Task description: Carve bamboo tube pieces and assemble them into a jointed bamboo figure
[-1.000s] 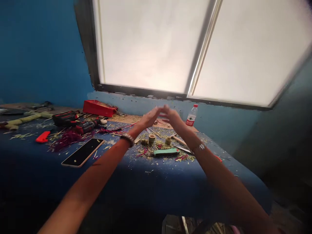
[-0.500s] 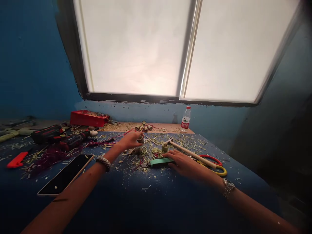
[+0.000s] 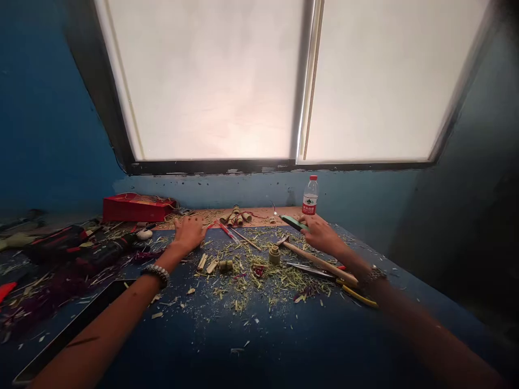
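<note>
The right hand (image 3: pixel 320 235) has its fingers wrapped around a slim green-handled utility knife (image 3: pixel 294 222), behind and to the right of the landmark: a pale, stepped bamboo cylinder (image 3: pixel 274 255) standing on the blue-covered desk (image 3: pixel 243 356). The knife appears lifted, its front end pointing away to the left; the blade is too small to make out.

The left hand (image 3: pixel 190 235) lies palm down, well to the left of the cylinder and slightly behind it. Whether its fingers grasp anything beneath cannot be told.

Close to the cylinder's right runs a hammer with a long wooden handle (image 3: pixel 320 262), partly over metal scissors with a yellow grip (image 3: pixel 359 296). To the cylinder's left lies a short olive-brown bamboo tube (image 3: pixel 226 266), on its side. Behind and left of it sits a cluster of pale bamboo tubes with red cord (image 3: pixel 236 218). Yellow-green shavings (image 3: pixel 243 294) surround the cylinder.

The step in hand looks like handling the knife among these pieces. The next move calls for a firm hold on its handle, with the blade kept clear of the left hand.
</note>
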A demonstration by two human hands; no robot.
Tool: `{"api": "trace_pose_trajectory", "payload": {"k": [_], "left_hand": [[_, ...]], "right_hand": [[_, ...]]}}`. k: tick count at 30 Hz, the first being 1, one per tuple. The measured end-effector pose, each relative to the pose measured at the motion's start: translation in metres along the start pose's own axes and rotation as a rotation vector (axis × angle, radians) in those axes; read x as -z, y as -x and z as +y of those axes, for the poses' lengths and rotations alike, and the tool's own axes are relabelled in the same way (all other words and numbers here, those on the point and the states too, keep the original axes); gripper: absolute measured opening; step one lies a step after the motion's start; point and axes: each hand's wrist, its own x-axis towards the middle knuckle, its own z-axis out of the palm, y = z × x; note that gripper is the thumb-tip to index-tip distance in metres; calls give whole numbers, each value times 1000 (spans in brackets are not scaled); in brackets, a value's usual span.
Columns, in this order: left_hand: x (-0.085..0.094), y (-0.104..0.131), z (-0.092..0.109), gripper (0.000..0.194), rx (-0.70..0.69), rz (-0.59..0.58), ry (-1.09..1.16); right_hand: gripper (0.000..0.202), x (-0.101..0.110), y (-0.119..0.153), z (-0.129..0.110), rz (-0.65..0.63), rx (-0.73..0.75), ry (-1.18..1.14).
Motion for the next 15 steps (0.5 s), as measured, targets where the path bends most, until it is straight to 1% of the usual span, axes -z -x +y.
{"api": "trace_pose_trajectory", "payload": {"k": [3,5,8,11,15], "left_hand": [[-1,-30,28,35,-48,-66,29],[-4,-51,45,32,-75,-107,46],[-9,-81,66,32,-112,-134,58],[-14,-105,78,32,-134,-149,84],[-22,-127,82,35,-87,-143,192]], "right_hand": [[39,-11,-11,11,-57,-136,83],[38,-15,-11,16,-78,-207,119],[34,-16,-5,23,-103,-278,130],[32,-13,1,29,-131,-333,115],[30,-14,5,31,-163,-367,109]]}}
